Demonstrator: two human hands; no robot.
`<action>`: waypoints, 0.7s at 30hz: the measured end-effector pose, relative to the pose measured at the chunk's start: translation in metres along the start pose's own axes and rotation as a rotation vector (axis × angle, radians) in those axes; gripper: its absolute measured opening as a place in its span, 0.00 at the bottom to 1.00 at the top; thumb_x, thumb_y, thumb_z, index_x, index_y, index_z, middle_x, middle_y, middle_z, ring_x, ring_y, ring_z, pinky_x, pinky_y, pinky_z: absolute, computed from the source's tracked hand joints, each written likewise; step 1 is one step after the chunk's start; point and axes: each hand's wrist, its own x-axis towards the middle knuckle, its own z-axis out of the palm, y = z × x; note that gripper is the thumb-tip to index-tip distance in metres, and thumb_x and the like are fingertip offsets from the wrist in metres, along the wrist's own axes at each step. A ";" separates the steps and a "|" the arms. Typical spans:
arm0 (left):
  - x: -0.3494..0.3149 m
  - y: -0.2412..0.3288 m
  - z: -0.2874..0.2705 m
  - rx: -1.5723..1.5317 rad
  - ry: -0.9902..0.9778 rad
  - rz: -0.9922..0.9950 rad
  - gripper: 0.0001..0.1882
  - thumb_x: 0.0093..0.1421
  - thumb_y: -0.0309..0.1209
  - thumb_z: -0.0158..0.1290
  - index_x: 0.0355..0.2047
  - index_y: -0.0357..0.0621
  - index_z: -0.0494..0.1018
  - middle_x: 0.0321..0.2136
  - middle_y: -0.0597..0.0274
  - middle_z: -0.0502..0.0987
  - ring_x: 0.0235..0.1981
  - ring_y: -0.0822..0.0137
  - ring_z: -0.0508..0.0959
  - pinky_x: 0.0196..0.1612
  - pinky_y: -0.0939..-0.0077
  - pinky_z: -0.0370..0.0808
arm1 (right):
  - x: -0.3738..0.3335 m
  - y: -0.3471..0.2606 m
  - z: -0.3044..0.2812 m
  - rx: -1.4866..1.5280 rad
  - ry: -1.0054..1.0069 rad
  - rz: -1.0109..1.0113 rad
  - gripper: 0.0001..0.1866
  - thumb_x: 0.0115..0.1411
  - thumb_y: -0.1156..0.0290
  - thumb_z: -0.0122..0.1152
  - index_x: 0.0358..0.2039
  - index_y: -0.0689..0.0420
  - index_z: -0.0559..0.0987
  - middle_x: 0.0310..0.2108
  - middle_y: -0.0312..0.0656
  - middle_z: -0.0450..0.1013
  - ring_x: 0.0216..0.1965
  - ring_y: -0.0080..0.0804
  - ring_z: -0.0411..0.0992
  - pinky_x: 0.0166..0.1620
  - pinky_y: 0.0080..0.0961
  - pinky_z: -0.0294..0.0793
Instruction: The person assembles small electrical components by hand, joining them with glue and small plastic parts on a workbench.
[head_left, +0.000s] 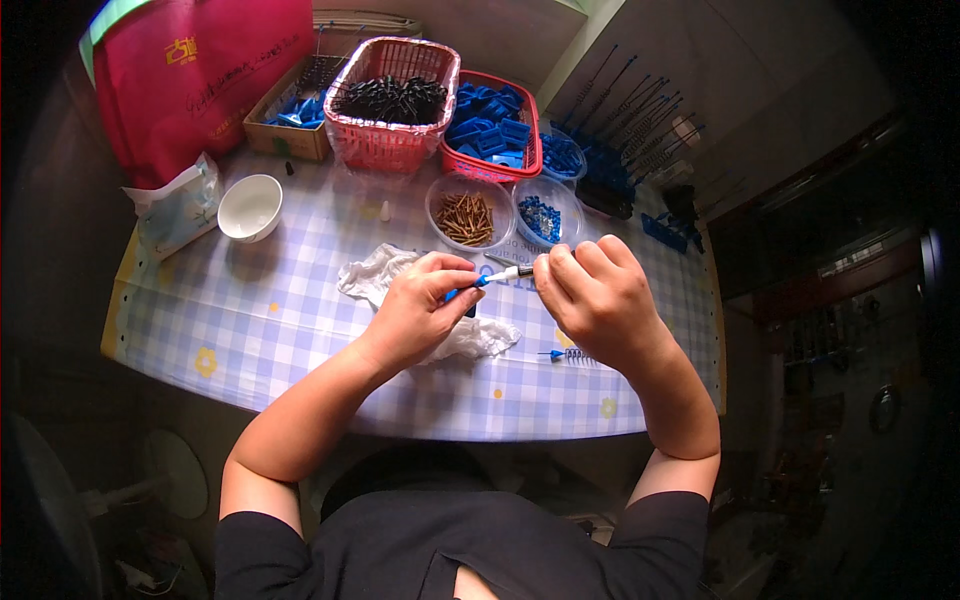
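Near the middle of the table, my left hand (415,308) pinches a small blue plastic piece (481,281) between thumb and fingertips. My right hand (600,300) is closed around a slim tool with a white tip (505,275) and a dark band; most of it is hidden in the fist. That white tip meets the end of the blue piece. Crumpled white cloth (470,341) lies beneath and beside my left hand. Below my right hand, a dark coiled spring with a blue pointed end (575,356) rests on the checked tablecloth (300,330).
Clear tubs of brass-coloured pins (467,222) and small blue parts (541,220) stand just beyond my hands. Farther back are a basket of black parts (392,55), a red basket of blue parts (530,130) and upright coiled rods (640,110). A white bowl (250,208) sits left.
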 end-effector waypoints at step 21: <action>0.000 0.001 0.000 0.004 -0.001 0.004 0.09 0.57 0.26 0.58 0.37 0.36 0.78 0.37 0.54 0.76 0.34 0.64 0.79 0.37 0.75 0.76 | 0.001 0.001 -0.002 0.004 0.010 0.011 0.08 0.45 0.70 0.58 0.26 0.59 0.78 0.25 0.38 0.69 0.28 0.28 0.68 0.32 0.25 0.65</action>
